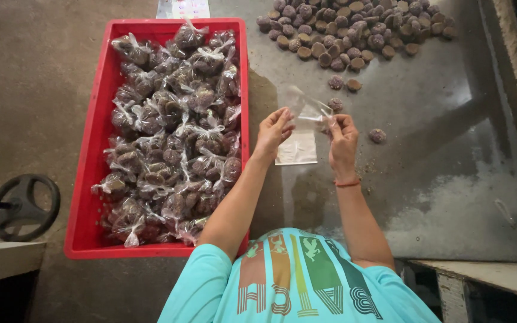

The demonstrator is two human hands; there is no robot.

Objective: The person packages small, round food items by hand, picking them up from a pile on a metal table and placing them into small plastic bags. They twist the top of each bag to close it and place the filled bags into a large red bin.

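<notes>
**Both hands pinching open a clear bag**

My left hand (274, 128) and right hand (340, 133) each pinch a top edge of the empty clear plastic bag (301, 128), which hangs between them over the grey floor (438, 167). The film looks thin; I judge an uneven pull could tear it or let it slip. At 12 to 1 o'clock lies the heap of round brown cakes (354, 30), with strays nearer. At 9 o'clock the red crate (94, 131) of tied filled bags (175, 131) crowds my left elbow.

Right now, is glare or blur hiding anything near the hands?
Head view: glare whitens the floor at right; the clear bag between left hand and right hand is see-through and hard to outline; the red crate is sharp.
</notes>
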